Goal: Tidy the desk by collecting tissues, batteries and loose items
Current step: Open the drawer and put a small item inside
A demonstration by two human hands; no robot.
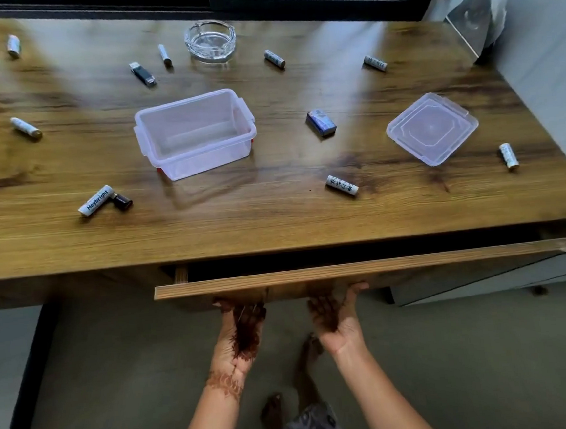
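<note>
The brown wood-grain desk (275, 221) has its long wooden drawer front (365, 267) standing slightly open. My left hand (242, 334) and right hand (338, 315), palms up, both grasp its lower edge. On top, the clear rectangular plastic box (195, 133) sits centre, its clear square lid (433, 129) well to the right, with white cylindrical batteries (341, 185) scattered around both.

The desk (275, 221) is brown wood, strongly grained, with a soft sheen. The drawer front (348, 270) at lower centre shows a paler wood edge. The centre storage box (201, 160) is clear smooth plastic, and its lid (433, 129) at right is faintly frosted. The ashtray (210, 41) at upper centre is thick glossy glass.
</note>
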